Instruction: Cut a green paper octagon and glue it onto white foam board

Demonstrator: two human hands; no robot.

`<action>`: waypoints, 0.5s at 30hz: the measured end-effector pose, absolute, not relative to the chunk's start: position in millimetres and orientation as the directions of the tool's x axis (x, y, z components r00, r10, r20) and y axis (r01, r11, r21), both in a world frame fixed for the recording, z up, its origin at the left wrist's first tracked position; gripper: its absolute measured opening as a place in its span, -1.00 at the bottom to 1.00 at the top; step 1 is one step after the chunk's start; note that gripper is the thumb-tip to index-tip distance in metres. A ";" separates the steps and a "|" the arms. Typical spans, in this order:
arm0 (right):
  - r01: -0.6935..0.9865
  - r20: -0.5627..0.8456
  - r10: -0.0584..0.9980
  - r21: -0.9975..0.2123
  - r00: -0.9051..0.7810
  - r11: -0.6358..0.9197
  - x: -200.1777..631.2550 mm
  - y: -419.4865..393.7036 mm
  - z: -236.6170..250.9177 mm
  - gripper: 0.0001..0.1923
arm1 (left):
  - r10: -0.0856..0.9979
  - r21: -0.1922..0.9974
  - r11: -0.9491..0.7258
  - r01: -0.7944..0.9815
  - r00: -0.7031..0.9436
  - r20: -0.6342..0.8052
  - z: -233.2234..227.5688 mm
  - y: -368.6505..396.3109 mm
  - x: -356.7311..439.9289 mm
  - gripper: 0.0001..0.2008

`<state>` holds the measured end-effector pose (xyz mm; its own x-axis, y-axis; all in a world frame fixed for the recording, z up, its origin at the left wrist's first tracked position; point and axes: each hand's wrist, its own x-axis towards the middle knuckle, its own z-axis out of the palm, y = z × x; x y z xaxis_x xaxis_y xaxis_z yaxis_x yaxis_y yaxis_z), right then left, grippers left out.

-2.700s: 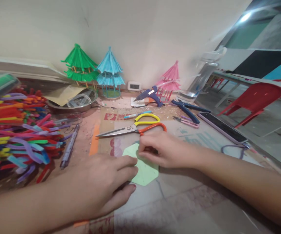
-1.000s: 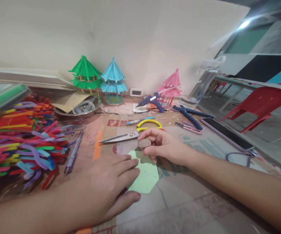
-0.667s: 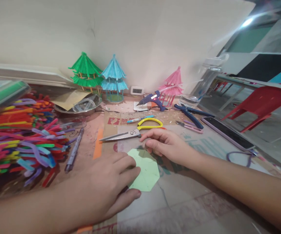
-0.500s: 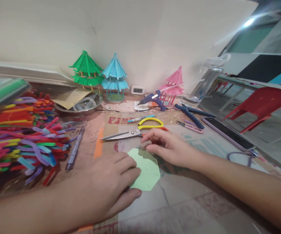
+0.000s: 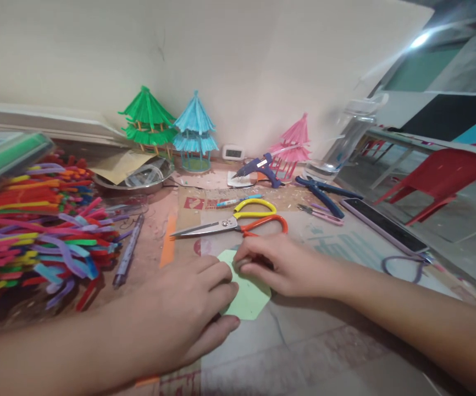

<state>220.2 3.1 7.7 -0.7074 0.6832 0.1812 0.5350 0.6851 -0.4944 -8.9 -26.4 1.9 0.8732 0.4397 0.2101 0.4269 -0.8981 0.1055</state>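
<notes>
A light green many-sided piece of paper (image 5: 249, 300) lies flat on the work surface between my hands. My left hand (image 5: 199, 302) rests over its left edge, fingers slightly bent and thumb apart, holding nothing. Above the paper's upper right part, my right hand (image 5: 269, 261) has thumb and forefinger pinched together. Whatever sits between those fingertips is too small or hidden to name. Just beyond the right hand lie scissors (image 5: 223, 224) with one yellow and one orange handle loop, blades pointing left.
Pipe cleaners (image 5: 44, 236) are heaped at left beside a pen (image 5: 128, 250). Green (image 5: 147, 118), blue (image 5: 195, 129) and pink (image 5: 295, 140) model pavilions stand along the wall. A glue gun (image 5: 260, 168), pliers (image 5: 324, 192) and a phone (image 5: 382, 223) lie behind and right.
My right hand has moved down and slightly left over the green paper, uncovering the orange scissors handle. My left hand stays nearly in place.
</notes>
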 end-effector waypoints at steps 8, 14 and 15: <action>0.531 0.191 0.678 -0.488 -0.710 0.693 220.7 5.0 7.4 -0.92 | 0.444 0.093 -0.896 0.434 0.869 0.220 1.7 -25.7 -8.6 -0.85; 0.513 0.183 0.673 -0.515 -0.717 0.687 222.9 7.5 7.0 -0.93 | 0.434 0.095 -0.901 0.424 0.871 0.230 1.9 -26.0 -8.2 -0.83; 0.509 0.193 0.672 -0.515 -0.715 0.690 223.2 7.7 7.0 -0.93 | 0.434 0.094 -0.901 0.424 0.871 0.232 2.1 -26.1 -8.4 -0.83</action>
<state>223.2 7.7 7.0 -0.7152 0.6718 0.1927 0.5091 0.6897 -0.5149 -8.4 -26.1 2.1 0.8706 0.4337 0.2323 0.4237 -0.9009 0.0939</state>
